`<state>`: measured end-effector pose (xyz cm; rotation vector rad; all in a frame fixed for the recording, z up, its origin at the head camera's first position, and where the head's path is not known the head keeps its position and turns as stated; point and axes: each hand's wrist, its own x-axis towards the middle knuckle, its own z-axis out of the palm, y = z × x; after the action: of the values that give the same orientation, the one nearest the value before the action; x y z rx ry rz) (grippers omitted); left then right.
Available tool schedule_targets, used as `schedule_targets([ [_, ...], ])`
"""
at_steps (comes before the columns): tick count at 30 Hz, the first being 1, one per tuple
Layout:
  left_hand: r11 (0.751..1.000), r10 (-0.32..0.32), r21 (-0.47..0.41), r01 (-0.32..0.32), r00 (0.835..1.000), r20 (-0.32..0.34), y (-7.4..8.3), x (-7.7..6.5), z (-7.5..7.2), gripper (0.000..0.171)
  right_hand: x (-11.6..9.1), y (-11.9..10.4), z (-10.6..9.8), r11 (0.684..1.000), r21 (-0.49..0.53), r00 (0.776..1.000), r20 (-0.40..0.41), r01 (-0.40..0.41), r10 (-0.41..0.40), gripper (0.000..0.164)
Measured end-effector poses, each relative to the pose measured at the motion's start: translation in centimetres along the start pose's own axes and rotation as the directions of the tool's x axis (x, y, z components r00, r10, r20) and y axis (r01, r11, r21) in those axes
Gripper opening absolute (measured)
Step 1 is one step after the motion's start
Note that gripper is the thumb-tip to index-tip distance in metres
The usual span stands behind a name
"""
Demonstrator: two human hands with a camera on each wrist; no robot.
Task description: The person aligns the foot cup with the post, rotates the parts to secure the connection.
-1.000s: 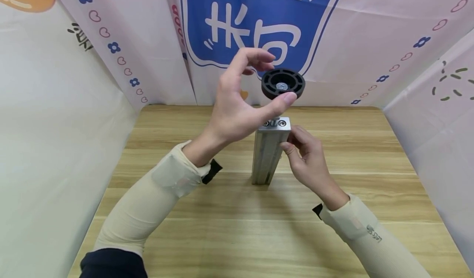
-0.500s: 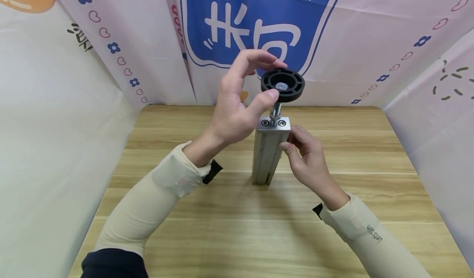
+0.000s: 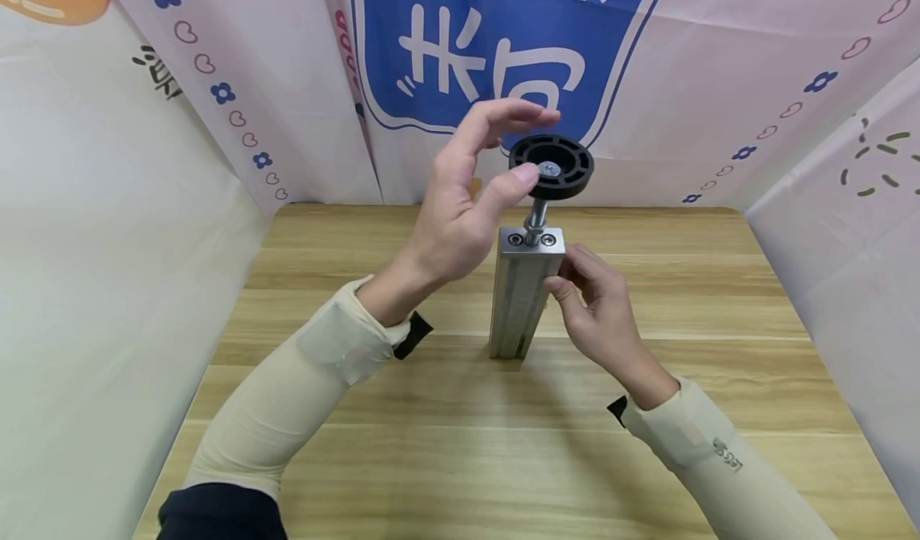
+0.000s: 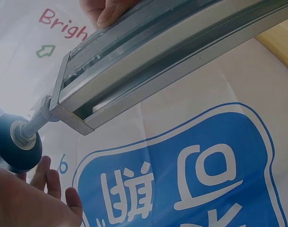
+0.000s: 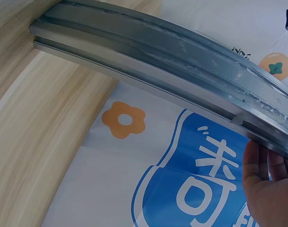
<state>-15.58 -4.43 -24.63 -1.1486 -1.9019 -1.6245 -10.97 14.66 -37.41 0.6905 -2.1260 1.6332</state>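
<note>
Post [image 3: 513, 304] first: where does it stand?

Upright on the wooden table [image 3: 446, 460], between the two hands. A metal plate [image 3: 532, 248] with two screws [image 3: 549, 240] caps its upper end, and a bolt [image 3: 537, 212] rises from the middle of that, carrying a black disc [image 3: 557, 155].

And the left hand [image 3: 460, 204]?

Loosely arched about the disc, with a wide gap between thumb and fingers. The fingers bow over the far side, apart from the rim. The thumb [image 3: 506, 191] overlaps the near left edge; whether it presses there, I can't tell. I see no firm grip.

What about the right hand [image 3: 596, 304]?

That one is grasping. It pinches the post just below the plate, thumb at the near edge, the other fingers bent behind. The right wrist view shows those fingertips tucked against the metal.

Anything around them?

Pale sleeves [image 3: 287, 396] cover both forearms, and a printed cloth [image 3: 647, 148] with a blue sign [image 3: 460, 53] hangs behind.
</note>
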Motion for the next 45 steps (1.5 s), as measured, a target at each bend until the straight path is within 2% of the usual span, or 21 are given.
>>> schedule_targets([
  [5, 0.995, -0.003, 0.099, 0.009, 0.998, -0.060, 0.03, 0.00, 0.04, 0.059, -0.08, 0.15, -0.01, 1.000, 0.009, 1.000, 0.002, 0.005, -0.005, 0.026],
  [17, 0.990, -0.025, 0.140, 0.038, 0.996, -0.089, 0.28, 0.14, 0.31, 0.068, -0.08, 0.14, 0.00, 1.000, 0.010, 1.000, 0.006, 0.006, -0.006, 0.025],
  [34, 0.996, 0.001, 0.085, 0.002, 0.999, -0.036, 0.01, 0.05, 0.18, 0.058, -0.09, 0.05, -0.10, 1.000, 0.016, 1.000, 0.005, 0.003, -0.003, 0.025],
  [41, 0.999, 0.006, -0.035, -0.005, 1.000, 0.030, -0.23, 0.05, 0.18, 0.045, 0.00, 0.18, 0.05, 1.000, 0.017, 1.000, -0.011, 0.013, -0.012, 0.026],
  [45, 0.995, -0.006, -0.103, 0.013, 0.998, 0.068, -0.18, 0.00, 0.27, 0.045, 0.02, 0.21, 0.07, 1.000, 0.013, 1.000, -0.017, 0.015, -0.015, 0.027],
])
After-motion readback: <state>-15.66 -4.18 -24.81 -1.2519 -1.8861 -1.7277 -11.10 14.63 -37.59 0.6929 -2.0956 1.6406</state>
